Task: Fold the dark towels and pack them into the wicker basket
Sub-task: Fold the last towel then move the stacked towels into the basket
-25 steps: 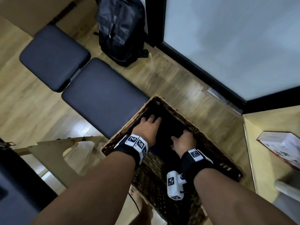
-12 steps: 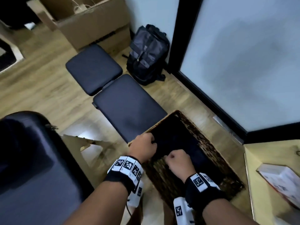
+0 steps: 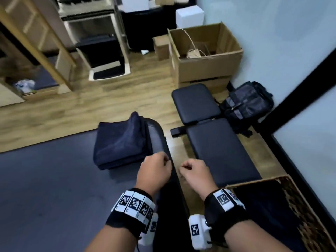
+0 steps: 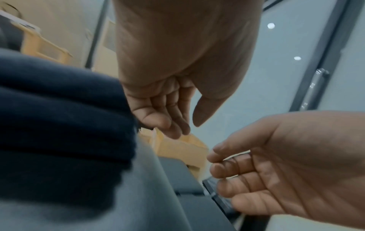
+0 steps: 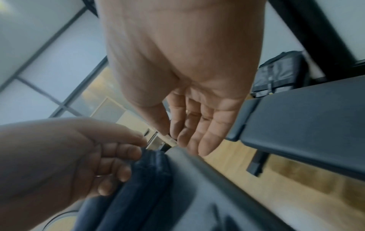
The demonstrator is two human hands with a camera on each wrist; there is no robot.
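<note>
A stack of folded dark towels (image 3: 121,140) lies on a dark padded surface (image 3: 45,188), just ahead and left of my hands. The wicker basket (image 3: 307,213) sits at the lower right, with a dark towel (image 3: 267,211) lying inside it. My left hand (image 3: 161,160) hovers at the stack's near right corner, fingers loosely curled and holding nothing. My right hand (image 3: 185,167) hangs beside it, also empty. In the left wrist view the towels (image 4: 59,125) are close to the left hand's relaxed fingers (image 4: 164,120). In the right wrist view the right hand's fingers (image 5: 197,132) hang loose.
A black padded bench (image 3: 214,148) stands on the wooden floor between the padded surface and the glass wall. A dark backpack (image 3: 249,104) and an open cardboard box (image 3: 203,51) sit behind it. Shelving (image 3: 101,42) stands at the far left.
Both hands have come up out of the basket and moved left to the stack of folded towels. The head view has swung left, so the basket now lies at the lower right.
</note>
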